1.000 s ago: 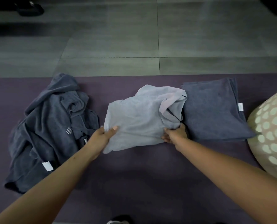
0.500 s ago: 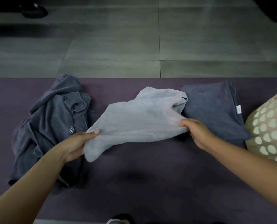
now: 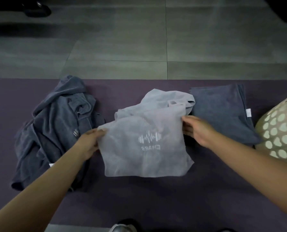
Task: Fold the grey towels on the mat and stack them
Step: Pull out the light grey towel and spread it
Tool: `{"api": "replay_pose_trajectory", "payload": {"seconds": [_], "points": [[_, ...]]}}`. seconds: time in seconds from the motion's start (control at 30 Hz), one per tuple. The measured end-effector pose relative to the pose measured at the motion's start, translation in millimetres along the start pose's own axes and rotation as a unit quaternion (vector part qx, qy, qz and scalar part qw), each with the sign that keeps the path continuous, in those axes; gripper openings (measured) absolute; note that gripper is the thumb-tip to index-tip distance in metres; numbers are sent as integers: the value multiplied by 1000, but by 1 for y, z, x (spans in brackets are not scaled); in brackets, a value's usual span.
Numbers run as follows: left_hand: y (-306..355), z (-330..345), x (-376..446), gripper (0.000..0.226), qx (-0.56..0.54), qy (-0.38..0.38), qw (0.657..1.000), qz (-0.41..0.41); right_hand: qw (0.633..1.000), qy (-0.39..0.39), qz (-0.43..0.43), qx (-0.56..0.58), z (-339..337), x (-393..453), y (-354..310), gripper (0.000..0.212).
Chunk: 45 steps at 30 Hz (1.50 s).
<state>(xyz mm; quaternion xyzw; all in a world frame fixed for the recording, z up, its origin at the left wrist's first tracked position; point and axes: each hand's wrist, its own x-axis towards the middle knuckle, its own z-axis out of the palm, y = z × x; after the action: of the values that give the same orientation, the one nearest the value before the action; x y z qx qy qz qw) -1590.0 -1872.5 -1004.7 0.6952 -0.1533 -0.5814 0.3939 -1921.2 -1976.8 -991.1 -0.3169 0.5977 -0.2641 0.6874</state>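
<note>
Both bare arms are reaching forward and down from the near edge of the purple mat (image 3: 156,198), angling in toward each other over its middle. The left hand (image 3: 89,144) is gripping the left edge of a light grey towel (image 3: 144,148), thumb lying on top of the cloth and the fingers tucked out of sight beneath it, the wrist turned slightly inward. The right hand (image 3: 196,129) is holding the towel's right edge up near its top corner, fingers curled round the cloth with the back of the hand facing up and the forearm running back toward the lower right. Between the two hands the light towel is hanging partly lifted, its near flap spreading down onto the mat and showing a white logo with mirrored lettering, while its far part is sitting bunched up behind. To the left, just beside the left wrist, a heap of dark grey towels (image 3: 55,131) is lying crumpled on the mat. To the right, just past the right hand, a folded dark grey towel (image 3: 223,111) is resting flat with a small white tag at its right edge. A cream basket (image 3: 279,131) with round holes is standing at the far right, touching the folded towel's corner. Beyond the mat, the grey tiled floor (image 3: 122,47) is stretching away.
</note>
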Motion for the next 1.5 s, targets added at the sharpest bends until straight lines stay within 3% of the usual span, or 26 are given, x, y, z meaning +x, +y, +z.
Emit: {"api": "replay_pose_trajectory", "payload": {"seconds": [0.1,0.23,0.33,0.43,0.57,0.67,0.87,1.0,1.17,1.5], "points": [[-26,11,-7,15,73,-12,997,24,969,10,26,-247,-6,11,37,34],[-73,-4,12,53,316,15,948,14,882,27,33,-469,-7,8,66,54],[-85,-2,6,37,416,57,908,-6,836,34,9,-548,-1,3,84,62],[-88,7,-11,25,407,48,911,-54,854,62,12,-516,-2,-4,99,61],[-95,7,-10,33,378,95,919,-50,827,98,58,-550,-9,-9,108,53],[-92,7,-10,20,288,139,948,7,834,69,66,-544,-15,-11,107,21],[-74,7,-10,24,189,168,964,80,949,60,8,-309,-28,-20,73,21],[-51,5,-13,21,99,184,972,110,971,63,-28,-228,-36,-28,57,21],[-30,9,-30,18,45,151,975,159,975,58,-92,-191,-46,-44,37,16],[65,10,-90,17,64,22,971,227,985,-35,-140,-97,-45,-88,-54,16]]}}
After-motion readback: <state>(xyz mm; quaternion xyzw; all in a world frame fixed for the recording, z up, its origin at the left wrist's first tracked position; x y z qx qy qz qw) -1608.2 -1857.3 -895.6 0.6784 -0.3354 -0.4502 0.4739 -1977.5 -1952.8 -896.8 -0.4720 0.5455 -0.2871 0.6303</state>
